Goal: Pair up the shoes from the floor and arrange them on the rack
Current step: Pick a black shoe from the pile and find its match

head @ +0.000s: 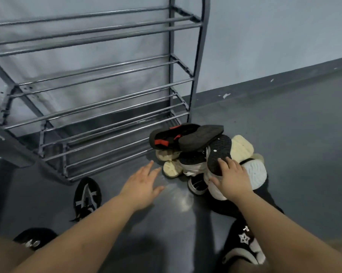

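Note:
A pile of shoes lies on the floor by the right end of the grey metal rack point(197, 66), whose shelves hold nothing. On top are a black sandal with red trim point(166, 134) and a second black sandal, sole up point(201, 136). Cream slippers point(242, 146) and other sneakers lie under and behind them. My right hand point(231, 178) grips an upturned white sneaker with a black sole point(219, 152), fingers on the sole and thumb on the white side. My left hand point(142, 184) hovers over the floor left of the pile, fingers spread, holding nothing.
A lone black knit sneaker point(87, 196) lies on the floor in front of the rack, left of my left arm. My own feet wear black shoes at the lower left point(34, 239) and lower right point(245, 245). The wall stands behind the rack.

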Motion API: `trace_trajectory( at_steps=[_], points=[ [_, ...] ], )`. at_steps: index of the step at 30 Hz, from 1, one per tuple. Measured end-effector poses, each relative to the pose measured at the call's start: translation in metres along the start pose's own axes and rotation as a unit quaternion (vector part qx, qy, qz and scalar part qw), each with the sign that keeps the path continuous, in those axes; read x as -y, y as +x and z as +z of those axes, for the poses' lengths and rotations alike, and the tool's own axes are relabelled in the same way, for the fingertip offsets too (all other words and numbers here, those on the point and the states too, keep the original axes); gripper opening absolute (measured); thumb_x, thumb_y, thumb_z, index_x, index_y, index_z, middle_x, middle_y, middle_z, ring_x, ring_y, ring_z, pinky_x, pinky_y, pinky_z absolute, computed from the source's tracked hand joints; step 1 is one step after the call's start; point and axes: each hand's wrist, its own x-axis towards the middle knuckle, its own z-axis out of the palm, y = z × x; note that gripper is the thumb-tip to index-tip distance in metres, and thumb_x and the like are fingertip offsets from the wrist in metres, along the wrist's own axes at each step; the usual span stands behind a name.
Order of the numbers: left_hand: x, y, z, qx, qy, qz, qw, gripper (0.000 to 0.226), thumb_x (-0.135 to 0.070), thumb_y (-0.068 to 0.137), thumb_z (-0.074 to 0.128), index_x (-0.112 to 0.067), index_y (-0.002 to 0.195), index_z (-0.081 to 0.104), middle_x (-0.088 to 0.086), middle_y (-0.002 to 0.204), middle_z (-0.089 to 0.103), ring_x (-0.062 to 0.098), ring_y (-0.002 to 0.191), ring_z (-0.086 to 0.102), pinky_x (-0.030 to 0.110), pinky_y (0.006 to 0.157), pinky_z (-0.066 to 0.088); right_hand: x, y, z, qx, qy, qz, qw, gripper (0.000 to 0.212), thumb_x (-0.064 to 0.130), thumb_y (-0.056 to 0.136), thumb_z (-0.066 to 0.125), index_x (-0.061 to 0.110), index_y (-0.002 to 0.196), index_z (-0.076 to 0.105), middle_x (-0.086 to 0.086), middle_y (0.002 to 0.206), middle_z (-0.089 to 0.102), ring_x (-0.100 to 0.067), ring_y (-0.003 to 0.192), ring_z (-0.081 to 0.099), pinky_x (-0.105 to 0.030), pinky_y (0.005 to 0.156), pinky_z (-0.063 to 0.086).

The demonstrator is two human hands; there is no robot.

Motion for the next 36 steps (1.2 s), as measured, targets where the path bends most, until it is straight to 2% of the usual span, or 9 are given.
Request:
trace_trajectory(
  at_steps=[11,15,21,24,26,28,31,34,36],
  points=[
    [-0.035,0.076,-0.031,-0.014,-0.013,0.013,1.0,0.064,-0.049,0.095,0.039,-0.029,0.15,0.013,-0.001,0.16,-0.004,0.022,0.147,0.01,0.034,0.117,0.016,0.017,0.046,0.005,-0.02,0.077,0.014,0.997,0.063,0.053,0.094,0.037,0.019,0.146,0.03,-0.008,0.157,0.021,-0.026,0.146,0.015,-0.042,0.119,0.014],
    [-0.041,0.105,-0.036,-0.009,-0.072,-0.006,0.997,0.062,-0.045,0.095,0.043,-0.03,0.149,0.018,0.001,0.16,0.0,0.022,0.146,0.015,0.032,0.116,0.017,0.033,0.064,0.01,-0.021,0.133,0.058,0.989,0.06,0.05,0.097,0.033,0.014,0.145,0.035,-0.01,0.158,0.017,-0.026,0.147,0.01,-0.044,0.119,0.01],
    [-0.041,0.144,-0.029,-0.045,-0.229,-0.077,0.969,0.055,-0.036,0.096,0.047,-0.024,0.146,0.03,0.007,0.154,0.028,0.023,0.139,0.033,0.035,0.115,0.028,0.056,0.097,0.009,-0.035,0.184,0.133,0.973,0.065,0.054,0.097,0.024,0.013,0.146,0.034,-0.01,0.159,0.013,-0.027,0.148,0.005,-0.047,0.119,0.002],
    [-0.038,0.161,-0.025,-0.039,-0.291,-0.111,0.949,0.053,-0.037,0.096,0.046,-0.019,0.145,0.034,0.004,0.147,0.041,0.021,0.135,0.04,0.028,0.107,0.031,0.061,0.108,0.009,-0.024,0.194,0.146,0.97,0.068,0.056,0.096,0.024,0.012,0.148,0.029,-0.01,0.16,0.011,-0.026,0.148,0.003,-0.047,0.119,-0.001],
    [-0.038,0.172,-0.021,-0.023,-0.402,-0.159,0.901,0.053,-0.041,0.095,0.047,-0.018,0.141,0.04,0.001,0.14,0.048,0.022,0.129,0.047,0.026,0.105,0.033,0.064,0.112,0.01,-0.025,0.199,0.14,0.97,0.068,0.055,0.097,0.024,0.012,0.149,0.028,-0.01,0.16,0.011,-0.026,0.148,0.004,-0.046,0.119,-0.002],
    [-0.04,0.183,-0.013,0.0,-0.538,-0.213,0.816,0.05,-0.042,0.094,0.048,-0.014,0.135,0.049,0.006,0.134,0.056,0.026,0.12,0.055,0.036,0.102,0.043,0.066,0.113,0.012,-0.032,0.198,0.134,0.97,0.068,0.055,0.096,0.025,0.011,0.148,0.029,-0.01,0.159,0.014,-0.026,0.148,0.006,-0.045,0.119,-0.002],
    [-0.047,0.189,-0.005,0.011,-0.656,-0.256,0.71,0.041,-0.032,0.095,0.052,-0.008,0.128,0.054,0.008,0.124,0.061,0.026,0.111,0.06,0.035,0.093,0.048,0.068,0.113,0.013,-0.051,0.211,0.133,0.967,0.068,0.054,0.096,0.03,0.01,0.146,0.033,-0.01,0.156,0.024,-0.025,0.147,0.009,-0.042,0.119,-0.004],
    [-0.055,0.188,-0.001,-0.017,-0.719,-0.244,0.65,0.034,-0.017,0.095,0.052,-0.006,0.128,0.052,0.013,0.125,0.06,0.024,0.107,0.06,0.036,0.095,0.049,0.065,0.11,0.014,-0.075,0.256,0.153,0.951,0.064,0.052,0.094,0.037,0.01,0.142,0.043,-0.007,0.152,0.034,-0.023,0.147,0.011,-0.039,0.12,-0.005],
    [-0.057,0.183,-0.002,-0.034,-0.74,-0.228,0.632,0.033,-0.009,0.095,0.05,-0.004,0.127,0.053,0.014,0.123,0.061,0.024,0.104,0.061,0.038,0.096,0.049,0.064,0.106,0.014,-0.096,0.273,0.162,0.943,0.059,0.049,0.093,0.042,0.011,0.137,0.05,-0.005,0.148,0.04,-0.022,0.146,0.015,-0.038,0.12,-0.004]
  ],
)
